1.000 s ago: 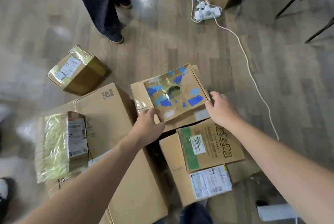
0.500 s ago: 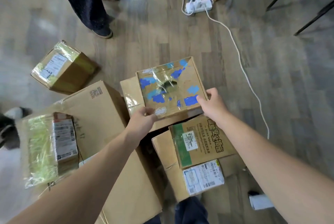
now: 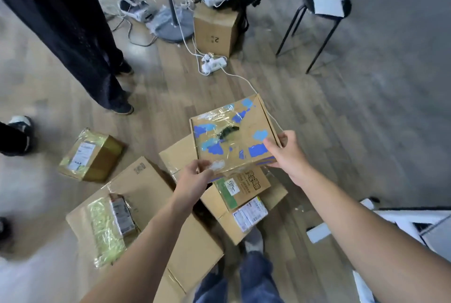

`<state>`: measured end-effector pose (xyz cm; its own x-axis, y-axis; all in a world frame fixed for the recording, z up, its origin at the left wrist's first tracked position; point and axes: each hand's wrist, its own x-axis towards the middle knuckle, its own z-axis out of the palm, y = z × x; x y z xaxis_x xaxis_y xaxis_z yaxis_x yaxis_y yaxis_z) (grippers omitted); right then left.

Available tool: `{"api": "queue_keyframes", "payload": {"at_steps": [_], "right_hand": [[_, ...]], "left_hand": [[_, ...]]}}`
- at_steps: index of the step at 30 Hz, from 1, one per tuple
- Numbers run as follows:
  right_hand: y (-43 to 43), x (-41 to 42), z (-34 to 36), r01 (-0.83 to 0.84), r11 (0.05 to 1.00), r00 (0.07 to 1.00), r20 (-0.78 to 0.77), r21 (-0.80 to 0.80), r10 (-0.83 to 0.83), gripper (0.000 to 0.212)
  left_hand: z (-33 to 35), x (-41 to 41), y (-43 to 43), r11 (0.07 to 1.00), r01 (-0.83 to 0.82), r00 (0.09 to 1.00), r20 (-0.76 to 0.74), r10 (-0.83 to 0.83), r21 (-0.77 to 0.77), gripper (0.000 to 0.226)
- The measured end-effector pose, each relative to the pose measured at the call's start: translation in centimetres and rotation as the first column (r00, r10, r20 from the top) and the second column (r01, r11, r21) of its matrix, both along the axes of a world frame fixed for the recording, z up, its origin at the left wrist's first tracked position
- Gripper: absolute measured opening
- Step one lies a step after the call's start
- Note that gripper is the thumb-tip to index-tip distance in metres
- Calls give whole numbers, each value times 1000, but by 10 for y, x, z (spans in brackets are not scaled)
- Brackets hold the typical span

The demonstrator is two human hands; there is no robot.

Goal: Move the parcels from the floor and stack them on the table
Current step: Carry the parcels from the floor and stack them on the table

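flat brown cardboard parcel with blue patches held above brown boxes on floor. left hand pinches near corner, right hand grips right edge. risk: edge-only hold on slick clear tape, parcel may slip, drop.

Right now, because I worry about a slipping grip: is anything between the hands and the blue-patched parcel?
Nothing visible does. The left hand grips the blue-patched parcel at its near left corner, the right hand at its near right corner, both directly on the taped cardboard.
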<state>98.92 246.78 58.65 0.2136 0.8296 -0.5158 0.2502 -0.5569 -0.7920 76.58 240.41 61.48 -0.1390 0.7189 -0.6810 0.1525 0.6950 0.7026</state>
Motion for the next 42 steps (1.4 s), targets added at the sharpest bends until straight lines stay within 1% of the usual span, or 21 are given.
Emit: {"api": "queue_keyframes", "payload": {"at_steps": [4,6,8,11,14,20,22,24,25,28,31,34,37,40,41,42], "right_hand": [[-36,23,53,134,988,990,-52,75,-130,33],[-50,38,75,195,975,980,-63,109,-189,30],[-65,52,96,240,961,971,-57,141,-234,28],[-85,76,127,302,933,953,-61,194,-296,28],[-113,106,158,392,883,920,-105,257,-378,33],[-190,181,205,506,790,857,-95,347,-507,37],[-225,209,218,557,745,821,-106,367,-562,35],[-265,239,228,608,696,778,-114,382,-617,35],[-287,255,233,631,671,756,-115,389,-645,36],[-358,299,244,693,597,684,-108,404,-721,38],[-430,339,254,744,521,610,-107,418,-785,37],[-495,376,260,776,482,559,-90,408,-824,34],[-552,407,260,810,446,513,-91,381,-854,34],[-595,430,254,841,408,463,-83,355,-882,37],[-607,437,250,851,400,449,-78,339,-890,39],[-618,443,246,863,390,435,-81,322,-897,41]], "left_hand": [[41,6,-4,997,71,997,33,-73,41,33],[59,16,-3,992,104,993,46,-108,76,28],[80,30,-5,985,127,989,65,-135,120,17],[107,57,-8,967,177,977,87,-196,185,17],[129,90,-16,935,262,952,92,-291,240,18],[172,169,-48,873,369,901,105,-420,320,15],[187,199,-68,836,417,876,86,-474,357,28],[198,232,-92,787,472,843,56,-534,397,33],[203,250,-106,761,500,825,41,-564,414,30],[209,306,-154,692,553,778,8,-628,464,13],[210,359,-206,627,614,726,-31,-687,480,15],[215,409,-257,577,675,661,-30,-750,459,20],[220,452,-306,553,694,622,2,-783,461,24],[223,483,-344,515,727,573,12,-819,453,19],[223,490,-353,501,742,551,19,-834,446,21],[224,497,-361,488,755,532,28,-847,437,28]]}}
